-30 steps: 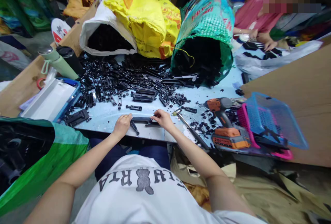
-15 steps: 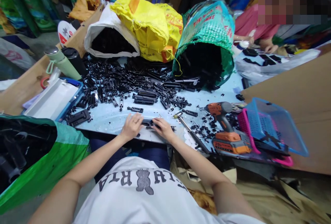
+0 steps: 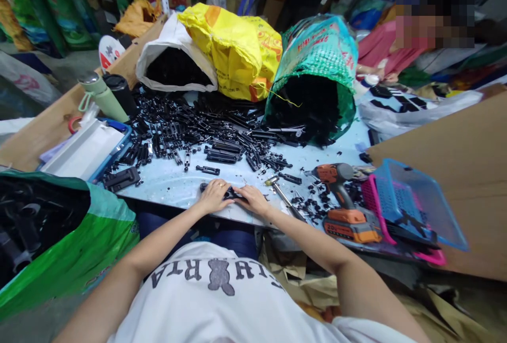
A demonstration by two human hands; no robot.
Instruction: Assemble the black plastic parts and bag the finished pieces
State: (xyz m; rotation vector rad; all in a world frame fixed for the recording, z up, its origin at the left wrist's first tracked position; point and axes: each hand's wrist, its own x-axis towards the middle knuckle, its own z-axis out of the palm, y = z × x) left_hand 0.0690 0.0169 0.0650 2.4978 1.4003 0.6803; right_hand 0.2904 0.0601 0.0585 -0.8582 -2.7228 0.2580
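At the front edge of the light blue table point(image 3: 158, 187), my left hand point(image 3: 215, 195) is closed over a long black part point(image 3: 229, 194). My right hand point(image 3: 251, 198) grips the same part farther right, its fingertips close to my left hand. Much of the part is hidden under the fingers. Just behind my hands lies a single black piece point(image 3: 208, 170), with a small stack of long black pieces point(image 3: 222, 151) beyond it. A hammer point(image 3: 283, 195) rests to the right of my right hand.
An orange and black drill point(image 3: 340, 195) stands right, beside plastic baskets point(image 3: 400, 195). Black parts point(image 3: 178, 121) are heaped before open sacks point(image 3: 312, 52). A green bottle point(image 3: 103, 97) is at the left. A person in pink point(image 3: 380, 49) sits at the back right.
My left hand has moved right and a little down along the black part, closer to my right hand. The camera view has shifted slightly.
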